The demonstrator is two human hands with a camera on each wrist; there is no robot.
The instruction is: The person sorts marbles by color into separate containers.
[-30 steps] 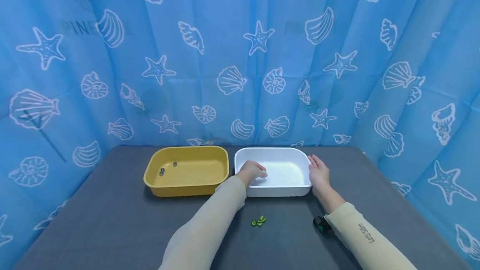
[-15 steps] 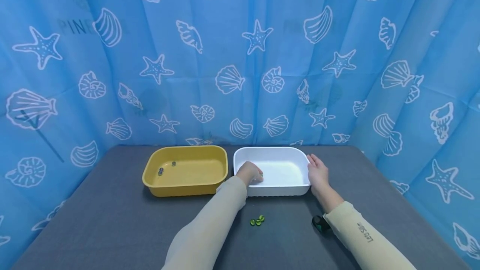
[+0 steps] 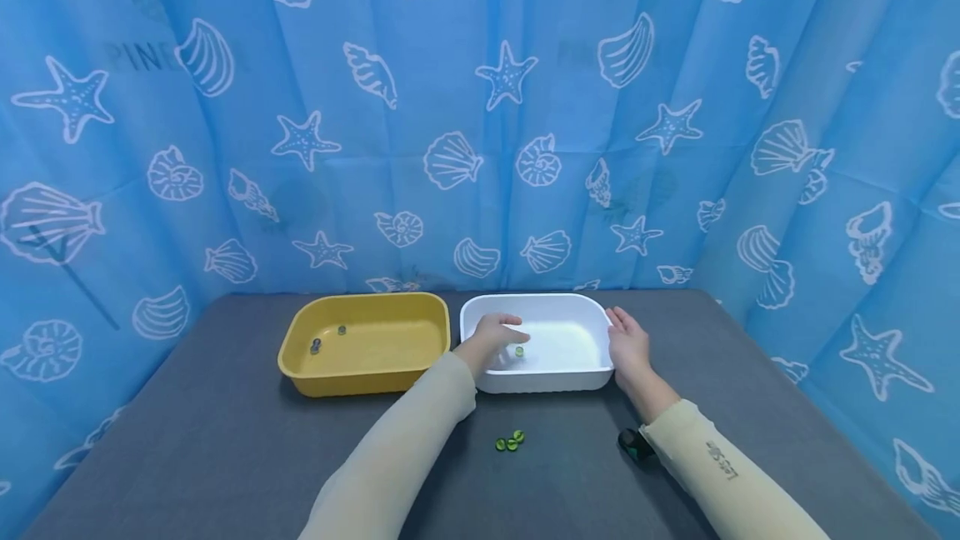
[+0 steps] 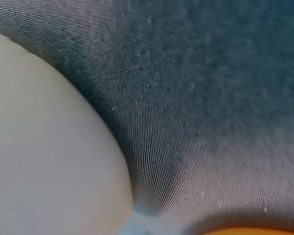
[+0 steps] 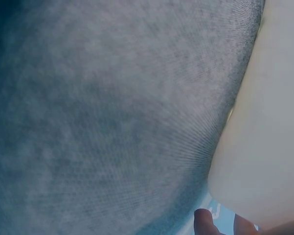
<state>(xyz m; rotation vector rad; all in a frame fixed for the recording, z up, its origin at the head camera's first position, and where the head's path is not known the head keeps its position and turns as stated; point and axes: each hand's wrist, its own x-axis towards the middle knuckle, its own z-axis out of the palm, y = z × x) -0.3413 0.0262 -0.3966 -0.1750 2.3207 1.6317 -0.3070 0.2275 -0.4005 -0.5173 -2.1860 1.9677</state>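
In the head view my left hand (image 3: 489, 340) reaches over the near left side of a white plastic basin (image 3: 547, 383). Its thumb and fingers are spread apart and hold nothing. Just below the fingertips a small green glass marble (image 3: 519, 352) lies on the basin floor. My right hand (image 3: 628, 347) rests against the basin's right wall with its fingers extended. Several similar green marbles (image 3: 512, 444) lie close together on the grey cloth in front of the basin. The left wrist view mostly shows sleeve and cloth; in the right wrist view, fingertips (image 5: 204, 221) peek in at the bottom.
A yellow basin (image 3: 367, 383) stands left of the white one, with a few small grey marbles (image 3: 315, 347) inside near its left end. A black device (image 3: 634, 444) sits by my right sleeve. Behind the grey-covered table (image 3: 225, 440) hangs a blue shell-print curtain (image 3: 450, 107).
My left hand has gone from pinched fingers to spread ones, and a green marble now shows on the white basin's floor. My right hand stays at the basin's wall. The view shifts slightly.
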